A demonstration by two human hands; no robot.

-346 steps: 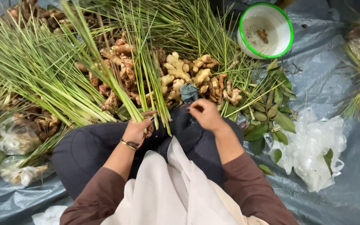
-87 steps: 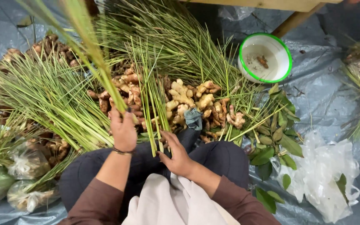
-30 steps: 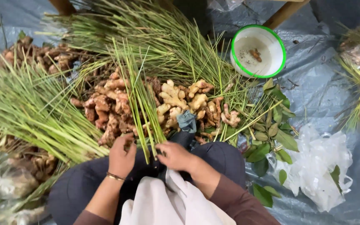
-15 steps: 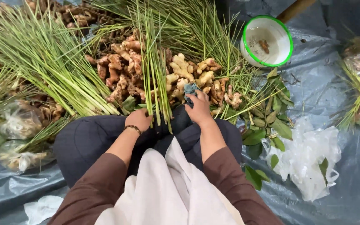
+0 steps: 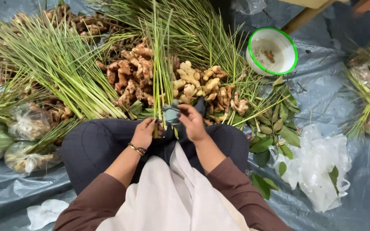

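We find the left hand (image 5: 144,132) closed around the lower end of a small bunch of lemongrass stalks (image 5: 161,72), and the right hand (image 5: 192,122) pinching a grey-green strip (image 5: 171,114) wrapped at that same point, just above the lap. The bunch is thin, long and bright green, standing nearly upright away from the hands over a heap of ginger roots (image 5: 193,85), pale at right and browner at left. More loose stalks fan out to the left. A white bowl with a green rim (image 5: 294,47) sits well apart at upper right, on a grey plastic sheet (image 5: 335,90).
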